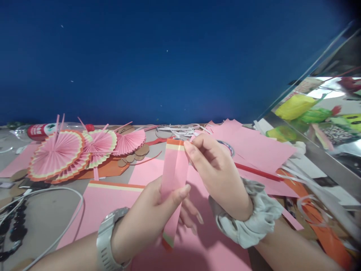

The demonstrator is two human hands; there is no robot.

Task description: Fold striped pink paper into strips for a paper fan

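Observation:
Upright in front of me is a narrow folded strip of pink paper (pixel 172 169), with orange and cream bands at its top and bottom ends. My left hand (pixel 160 205) grips its lower half, thumb across the front and fingers behind. At the upper right corner, my right hand (pixel 213 165) pinches the banded edge between thumb and fingertips. Below both hands lies a large pink sheet (pixel 203 241). Another pink sheet (pixel 104 203) with an orange and cream border is at the left, partly hidden by my left forearm.
Pleated pink paper fans (pixel 56 154) rest at the left, near a plastic bottle (pixel 42 130) and cardboard discs (pixel 141 149). A white cable (pixel 81 199) curves across the left side. Pink sheets (pixel 248 139) pile up at the right. A blue panel (pixel 158 64) rises behind the table.

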